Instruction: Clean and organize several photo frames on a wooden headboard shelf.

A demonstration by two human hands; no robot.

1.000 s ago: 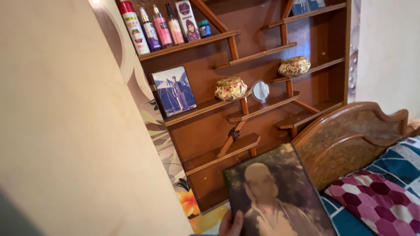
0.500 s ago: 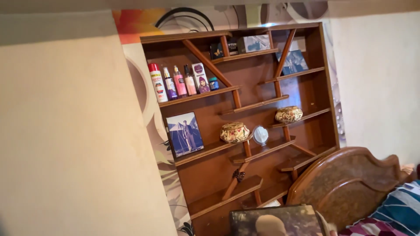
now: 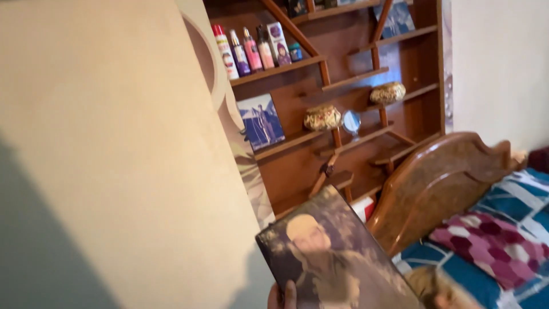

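Framed portrait point(image 3: 334, 257) is back up in view at bottom centre, raised from the frame edge half a second ago, near the wooden shelf unit point(image 3: 343, 97). Left hand point(image 3: 283, 296) grips its lower left edge; right hand out of view.

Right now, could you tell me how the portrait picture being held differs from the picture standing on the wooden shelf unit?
The held portrait picture looks larger in the head view and lies tilted, gripped at its lower left edge by the left hand; the shelf picture looks smaller and stands upright, leaning back on its shelf. The portrait picture is brownish, showing a head and shoulders close up; the shelf picture is bluish, showing a full standing figure. Both are rectangular photos of a person.
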